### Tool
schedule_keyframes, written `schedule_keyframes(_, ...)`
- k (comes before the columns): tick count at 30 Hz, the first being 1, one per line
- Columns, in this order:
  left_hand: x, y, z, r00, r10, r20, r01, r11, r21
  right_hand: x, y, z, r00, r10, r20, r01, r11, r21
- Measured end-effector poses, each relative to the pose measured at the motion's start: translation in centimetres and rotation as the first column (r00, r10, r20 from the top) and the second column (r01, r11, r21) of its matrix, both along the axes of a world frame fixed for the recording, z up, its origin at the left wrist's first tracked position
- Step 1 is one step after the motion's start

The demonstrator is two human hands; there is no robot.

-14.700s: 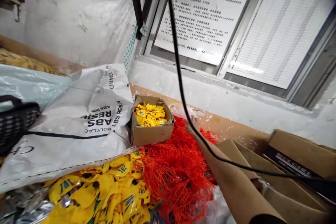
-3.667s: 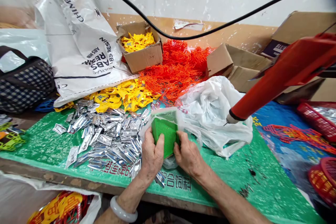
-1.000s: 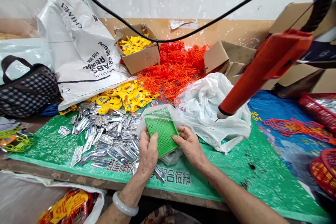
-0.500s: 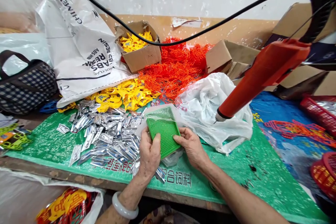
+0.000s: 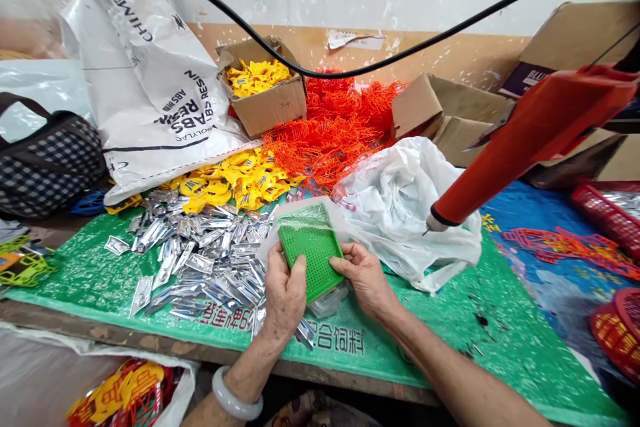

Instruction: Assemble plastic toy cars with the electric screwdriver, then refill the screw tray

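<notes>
A small green perforated plastic basket [image 5: 314, 255] is held tilted above the table between my two hands. My left hand [image 5: 286, 287] grips its left side, thumb over the rim and fingers hidden behind. At the right edge, my right hand [image 5: 363, 277] pinches the basket between thumb and fingers. Clear plastic film [image 5: 333, 210] lies over the basket's far end and shows around its edges. Left of my left hand spreads a pile of shiny silver pieces [image 5: 210, 260].
An orange-red electric screwdriver [image 5: 510, 153] hangs on the right, its cable crossing above. Yellow parts [image 5: 240, 180] and red plastic frames [image 5: 330, 137] lie at the back. A white plastic bag [image 5: 420, 207] sits to the right, near open cardboard boxes [image 5: 465, 113].
The hanging screwdriver has swung to the right, and its cable has shifted. Both hands keep their hold on the basket, almost unmoved.
</notes>
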State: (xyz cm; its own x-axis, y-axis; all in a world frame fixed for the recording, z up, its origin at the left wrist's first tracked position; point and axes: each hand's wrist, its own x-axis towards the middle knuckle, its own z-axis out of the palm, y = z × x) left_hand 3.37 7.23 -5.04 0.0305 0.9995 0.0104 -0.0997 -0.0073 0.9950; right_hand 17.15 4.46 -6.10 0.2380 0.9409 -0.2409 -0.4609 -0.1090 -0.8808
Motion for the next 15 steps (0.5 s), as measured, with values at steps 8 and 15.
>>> schedule_keyframes(8, 0.04, 0.01, 0.04, 1.000, -0.008, 0.019, 0.008, 1.000, -0.019, 0.25, -0.02, 0.05, 1.000, -0.001, 0.015, 0.001, 1.000, -0.001)
schedule_keyframes(15, 0.01, 0.24, -0.31, 0.998, -0.026, 0.052, 0.028, 0.999, -0.042, 0.11, 0.00, 0.01, 1.000, -0.006, 0.021, 0.006, 1.000, 0.006)
